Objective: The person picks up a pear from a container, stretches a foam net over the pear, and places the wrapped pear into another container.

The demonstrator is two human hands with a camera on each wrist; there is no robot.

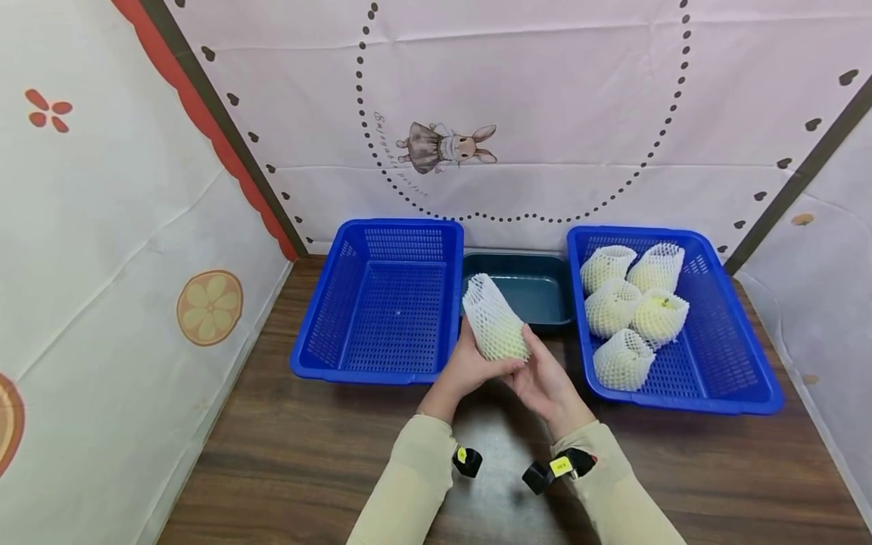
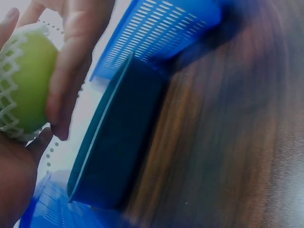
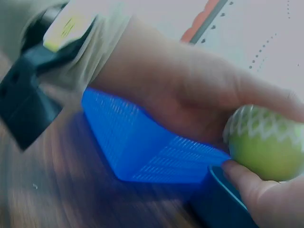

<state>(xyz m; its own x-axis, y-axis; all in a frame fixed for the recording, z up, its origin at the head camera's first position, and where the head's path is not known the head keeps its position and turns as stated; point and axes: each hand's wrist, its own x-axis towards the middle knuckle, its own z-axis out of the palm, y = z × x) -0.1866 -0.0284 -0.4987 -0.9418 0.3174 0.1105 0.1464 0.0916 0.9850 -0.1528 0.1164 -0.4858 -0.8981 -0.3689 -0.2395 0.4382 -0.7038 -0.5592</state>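
Observation:
In the head view a fruit in a white foam net sleeve [image 1: 496, 322] is held between both hands, over the front edge of the dark green tub [image 1: 538, 291]. My left hand [image 1: 471, 365] grips it from the left, its thumb laid across the lower end. From the right, my right hand [image 1: 543, 382] holds the same end. Smooth green skin of the fruit [image 2: 37, 80] shows beside the netting in the left wrist view. The right wrist view also shows the bare green underside of the fruit [image 3: 268, 154]. Some fingers are hidden behind it.
To the left stands a blue basket [image 1: 316, 344] with nothing in it. The blue basket on the right [image 1: 742, 356] holds several netted fruits [image 1: 613, 306]. All stand on a brown wooden table [image 1: 272, 454], with printed cloth walls [image 1: 545, 98] behind and at the sides.

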